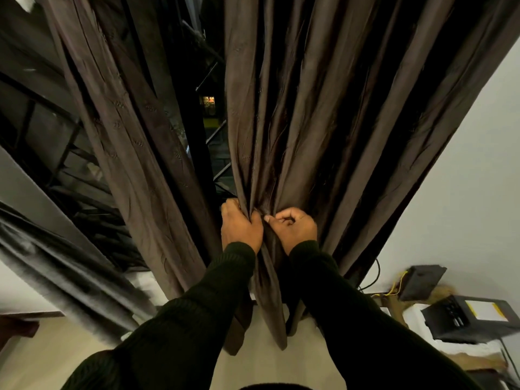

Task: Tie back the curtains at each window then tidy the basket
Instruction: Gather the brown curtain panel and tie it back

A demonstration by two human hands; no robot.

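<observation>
Left hand (240, 225) grasping gathered brown fabric curtain (304, 122) at frame centre, right hand (292, 229) clenched on its folds alongside

Both the left hand (240, 226) and the right hand (292, 229) grip the gathered brown curtain (309, 122), side by side, just right of the window gap (209, 114).

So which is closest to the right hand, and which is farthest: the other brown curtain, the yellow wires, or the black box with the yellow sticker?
From the right hand:
1. Other brown curtain, hanging to the left.
2. Yellow wires, lower right by the wall.
3. Black box, farther right, near the corner.
</observation>
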